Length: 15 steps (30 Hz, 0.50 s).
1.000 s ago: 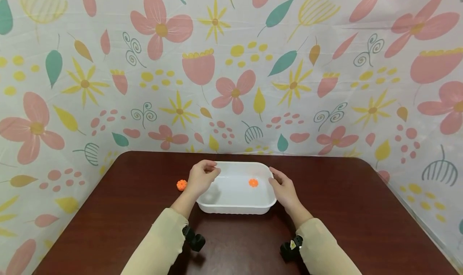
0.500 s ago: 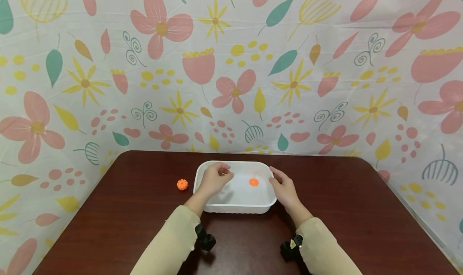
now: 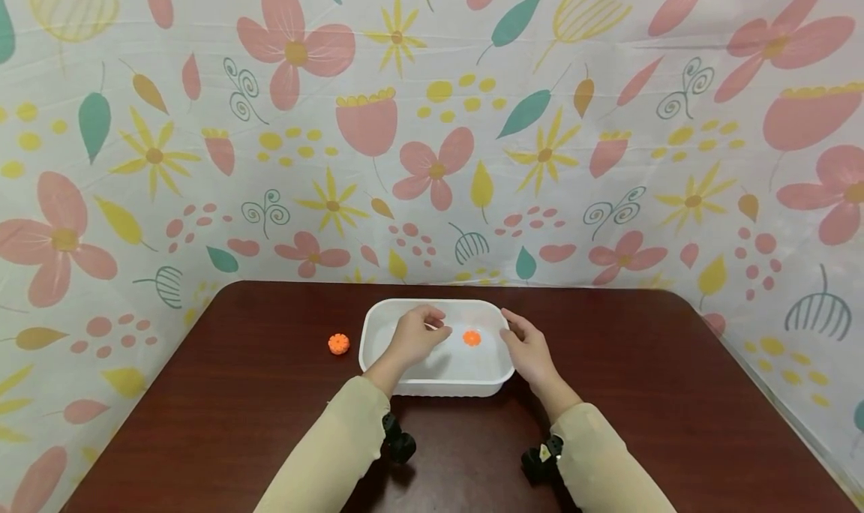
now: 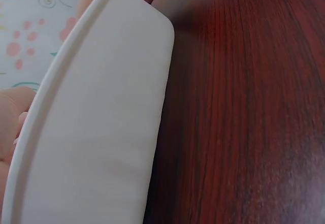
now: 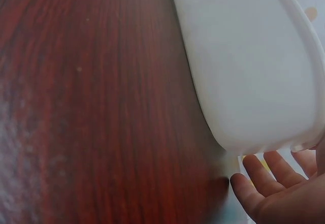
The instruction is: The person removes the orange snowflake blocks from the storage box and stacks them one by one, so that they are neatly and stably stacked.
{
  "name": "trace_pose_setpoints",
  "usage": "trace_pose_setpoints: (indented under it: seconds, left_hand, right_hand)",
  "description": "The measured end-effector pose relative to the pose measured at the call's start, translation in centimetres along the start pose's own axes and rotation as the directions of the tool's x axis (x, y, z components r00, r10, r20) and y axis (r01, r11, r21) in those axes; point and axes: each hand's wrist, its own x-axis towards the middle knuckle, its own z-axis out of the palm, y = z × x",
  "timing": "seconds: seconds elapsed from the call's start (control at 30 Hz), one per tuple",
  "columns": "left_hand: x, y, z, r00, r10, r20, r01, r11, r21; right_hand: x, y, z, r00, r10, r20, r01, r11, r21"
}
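Observation:
A white rectangular basin [image 3: 432, 388] stands on the dark wooden table. My left hand [image 3: 418, 337] hovers over its inside, fingers loosely bent, thumb apart from them and nothing seen between. In the left wrist view the basin's outer wall [image 4: 101, 102] hides most of that hand. At the right end, my right hand [image 3: 529, 352] holds the rim, thumb at the edge; several of its fingers [image 5: 261, 176] show beside the end wall in the right wrist view. A small orange flower-shaped piece [image 3: 472, 337] lies inside the basin, right of my left hand.
A round, ridged orange piece [image 3: 339, 343], like a tiny pumpkin, sits on the table [image 3: 270, 393] left of the basin. Behind the table's far edge hangs a flower-patterned cloth [image 3: 432, 138]. Black wrist cameras [image 3: 398, 442] sit below both hands.
My left hand has moved right, from the basin's left rim to over its inside, nearer the orange flower-shaped piece. My right hand and the basin stay put.

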Motion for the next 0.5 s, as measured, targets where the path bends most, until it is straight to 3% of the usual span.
trace_pose_setpoints:
  seconds: [0.5]
  left_hand:
    - [1.5,0.7,1.7,0.997,0.009,0.08,-0.015,0.997,0.081]
  right_hand:
    - [0.1,0.1,0.1,1.0,0.01,-0.01,-0.01,1.0,0.009]
